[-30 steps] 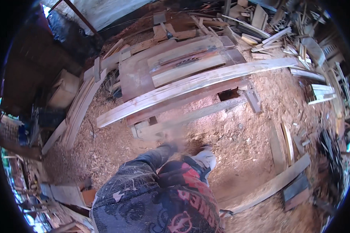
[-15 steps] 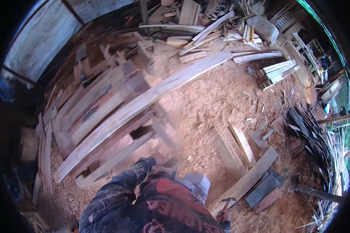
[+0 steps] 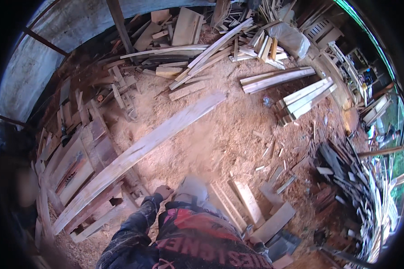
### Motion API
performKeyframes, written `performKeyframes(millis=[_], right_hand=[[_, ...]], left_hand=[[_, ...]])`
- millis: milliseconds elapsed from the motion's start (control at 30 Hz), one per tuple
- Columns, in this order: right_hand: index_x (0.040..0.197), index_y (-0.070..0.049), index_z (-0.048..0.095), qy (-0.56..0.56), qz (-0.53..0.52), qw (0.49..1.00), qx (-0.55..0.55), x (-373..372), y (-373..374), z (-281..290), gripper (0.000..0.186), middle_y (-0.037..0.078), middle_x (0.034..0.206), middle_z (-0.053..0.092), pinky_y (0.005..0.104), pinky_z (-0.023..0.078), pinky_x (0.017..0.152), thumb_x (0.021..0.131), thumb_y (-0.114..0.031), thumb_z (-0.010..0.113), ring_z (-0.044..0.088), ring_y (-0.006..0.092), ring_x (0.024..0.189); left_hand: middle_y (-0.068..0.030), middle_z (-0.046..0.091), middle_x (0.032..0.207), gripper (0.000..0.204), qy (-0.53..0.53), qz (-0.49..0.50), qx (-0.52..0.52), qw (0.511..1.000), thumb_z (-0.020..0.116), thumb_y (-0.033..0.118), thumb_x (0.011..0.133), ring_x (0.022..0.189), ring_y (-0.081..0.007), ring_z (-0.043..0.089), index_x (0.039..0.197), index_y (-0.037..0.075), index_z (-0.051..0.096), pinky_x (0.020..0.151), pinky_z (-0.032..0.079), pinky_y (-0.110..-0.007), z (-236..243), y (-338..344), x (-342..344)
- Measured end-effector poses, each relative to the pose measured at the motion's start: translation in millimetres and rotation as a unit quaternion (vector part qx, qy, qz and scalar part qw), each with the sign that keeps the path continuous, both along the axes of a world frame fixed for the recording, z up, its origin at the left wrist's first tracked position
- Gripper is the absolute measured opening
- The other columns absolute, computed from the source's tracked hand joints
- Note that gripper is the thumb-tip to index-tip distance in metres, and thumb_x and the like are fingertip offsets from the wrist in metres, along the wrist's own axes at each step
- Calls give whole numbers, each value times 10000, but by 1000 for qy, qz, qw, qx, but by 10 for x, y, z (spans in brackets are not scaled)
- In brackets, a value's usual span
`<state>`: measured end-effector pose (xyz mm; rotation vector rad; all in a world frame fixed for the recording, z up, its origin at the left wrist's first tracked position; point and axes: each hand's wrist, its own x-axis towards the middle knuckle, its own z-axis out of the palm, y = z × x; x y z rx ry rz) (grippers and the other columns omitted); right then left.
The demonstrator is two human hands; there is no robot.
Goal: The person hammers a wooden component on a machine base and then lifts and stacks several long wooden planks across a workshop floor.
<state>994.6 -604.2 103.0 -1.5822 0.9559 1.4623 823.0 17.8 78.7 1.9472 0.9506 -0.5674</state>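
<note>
One dark sleeve reaches forward beside a black-and-red printed shirt [image 3: 202, 228], ending in the bare left hand [image 3: 164, 192], held above the sawdust near the brown wooden frame; whether its fingers are spread or pressed together cannot be told. The right hand [image 3: 258, 246] is blurred and partly hidden at the shirt's right edge; its grip cannot be told.

Just right of the shirt lie one short, wide, pale wooden board [image 3: 276, 220] and, farther forward, two narrower wooden planks [image 3: 248, 202], side by side. Left of the left hand, one long, pale, straight-edged timber plank [image 3: 143, 141] slants across one reddish-brown wooden frame [image 3: 96, 204], its far end reaching out over the sawdust.

Farther right is one heap of thin black slats [image 3: 345, 179], too many to count. Beyond sit one stack of pale squared timbers [image 3: 306, 99], at least three showing on top, and one bundle of long boards [image 3: 278, 79]. Farthest back is one greyish translucent plastic sack [image 3: 291, 39], its contents unclear.
</note>
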Motion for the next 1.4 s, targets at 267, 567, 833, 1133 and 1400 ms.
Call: performKeyframes(millis=[267,567,833,1133,1400], right_hand=[[859,-9,573,-46,37,998,3,3973,1871,331,175,84,639,571,398,485,464,880,-182,569,572,238,516],[811,-19,548,-91,176,980,32,6750,3938,562,187,91,664,569,361,479,451,874,-190,588,565,215,534],[844,-4,535,-45,357,931,-64,8968,5661,438,148,102,632,544,380,484,469,879,-147,542,548,230,512],[763,-10,552,37,656,753,-49,11536,8251,-62,181,89,601,557,381,487,439,868,-158,566,569,224,491],[834,-96,644,-257,955,-41,140,12403,10405,-216,220,121,652,643,410,546,561,889,-226,474,666,281,608]], left_hand=[[-164,693,882,442,-64,144,-21,987,579,465,823,845,-289,666,945,60,707,753,510,-383,-92,646,2005],[-177,658,966,353,-233,119,35,964,624,387,763,938,-353,614,921,77,683,830,475,-414,735,2048,4969],[-133,628,1079,380,-146,91,245,954,624,401,777,1063,-325,563,1002,96,661,899,434,-447,251,2544,6271],[-98,666,1118,523,224,317,-28,921,548,544,790,1080,-244,618,1085,135,688,909,449,-413,-90,2839,6718],[-111,682,1061,400,267,295,-53,916,553,377,740,1023,-257,641,1009,128,712,880,451,-394,-51,2106,6899]])
